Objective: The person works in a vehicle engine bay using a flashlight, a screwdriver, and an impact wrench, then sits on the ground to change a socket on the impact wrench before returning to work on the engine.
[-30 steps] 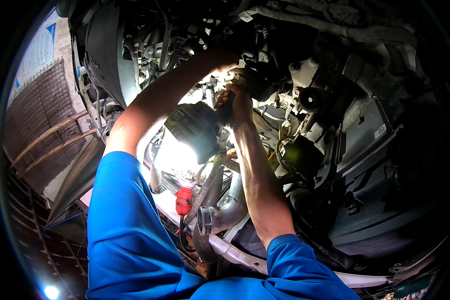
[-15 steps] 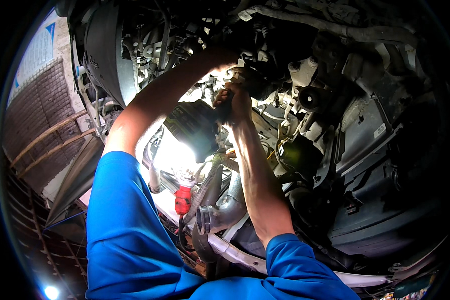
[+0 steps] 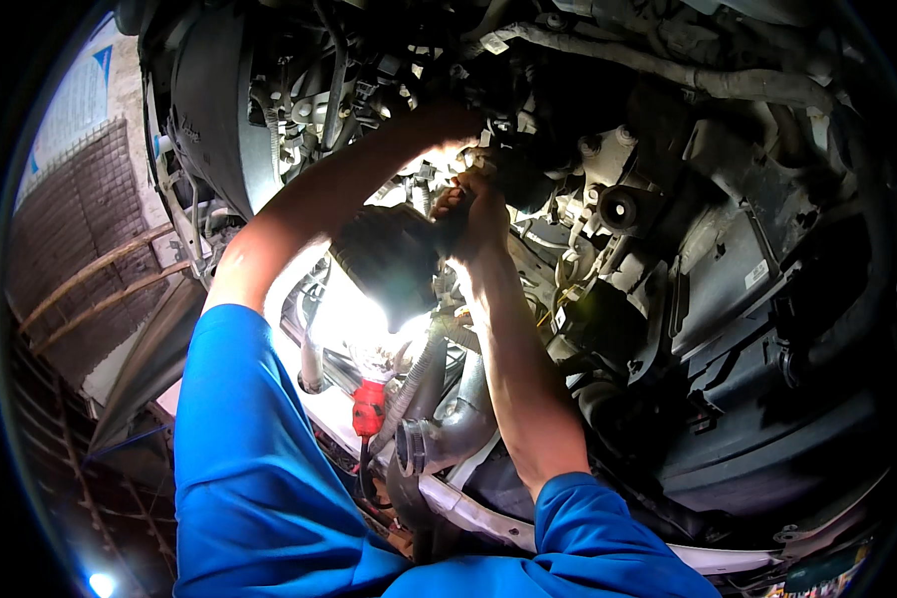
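In the middle of a vehicle's engine bay, my right hand (image 3: 480, 209) is wrapped round the grip of a dark cordless impact wrench (image 3: 384, 254). Its large battery end points down and left, toward a bright lamp. The rounded dark body is above my right hand, and its working end is lost among the parts. My left hand (image 3: 455, 130) reaches in from the left, just above the tool's front, near lit metal fittings. Shadow and parts hide its fingers, so its grip does not show.
Below the battery glares a work lamp with a red handle (image 3: 369, 409). A grey hose pipe with a clamp (image 3: 448, 436) lies beside it. Brackets, wiring and a round pulley-like part (image 3: 617, 207) fill the right. A dark plastic panel (image 3: 767, 439) stands at lower right.
Both hands and the tool stay in nearly the same place. The view has shifted slightly, and the battery end looks darker now.
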`<state>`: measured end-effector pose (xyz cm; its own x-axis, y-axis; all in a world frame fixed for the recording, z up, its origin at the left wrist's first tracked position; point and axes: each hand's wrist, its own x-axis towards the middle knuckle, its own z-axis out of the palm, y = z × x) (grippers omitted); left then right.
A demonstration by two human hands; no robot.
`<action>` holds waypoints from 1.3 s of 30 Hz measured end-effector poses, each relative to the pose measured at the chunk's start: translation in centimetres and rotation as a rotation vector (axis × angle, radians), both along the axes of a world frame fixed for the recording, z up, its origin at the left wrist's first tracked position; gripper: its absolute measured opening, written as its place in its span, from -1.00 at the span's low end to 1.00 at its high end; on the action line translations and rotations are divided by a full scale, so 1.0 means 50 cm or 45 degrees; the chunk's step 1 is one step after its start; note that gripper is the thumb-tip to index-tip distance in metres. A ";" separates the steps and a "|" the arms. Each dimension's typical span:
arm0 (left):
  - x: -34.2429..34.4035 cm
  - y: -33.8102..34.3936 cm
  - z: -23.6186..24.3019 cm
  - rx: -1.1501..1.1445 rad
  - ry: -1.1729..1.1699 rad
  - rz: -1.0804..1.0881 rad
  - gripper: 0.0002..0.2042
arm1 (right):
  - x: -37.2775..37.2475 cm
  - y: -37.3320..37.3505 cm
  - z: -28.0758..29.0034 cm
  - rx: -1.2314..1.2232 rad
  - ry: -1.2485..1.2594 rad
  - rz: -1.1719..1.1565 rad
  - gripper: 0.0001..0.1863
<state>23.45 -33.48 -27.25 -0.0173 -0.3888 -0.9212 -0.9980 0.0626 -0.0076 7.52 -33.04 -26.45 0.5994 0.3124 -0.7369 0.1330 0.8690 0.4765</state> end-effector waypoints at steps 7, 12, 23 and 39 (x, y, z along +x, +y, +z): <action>-0.030 0.031 0.004 -0.360 -0.062 0.262 -0.78 | -0.014 -0.034 0.012 -0.058 -0.003 0.089 -0.69; -0.066 0.099 -0.028 -0.651 -0.020 0.556 -0.79 | -0.022 -0.011 0.032 -0.262 0.162 0.210 -0.78; -0.158 0.081 0.058 -0.710 0.078 0.720 -0.68 | -0.107 -0.056 0.099 -0.503 0.071 0.349 -0.81; -0.196 0.161 0.088 -0.293 0.096 1.060 -0.63 | -0.210 0.013 0.144 -0.286 0.147 0.199 -0.80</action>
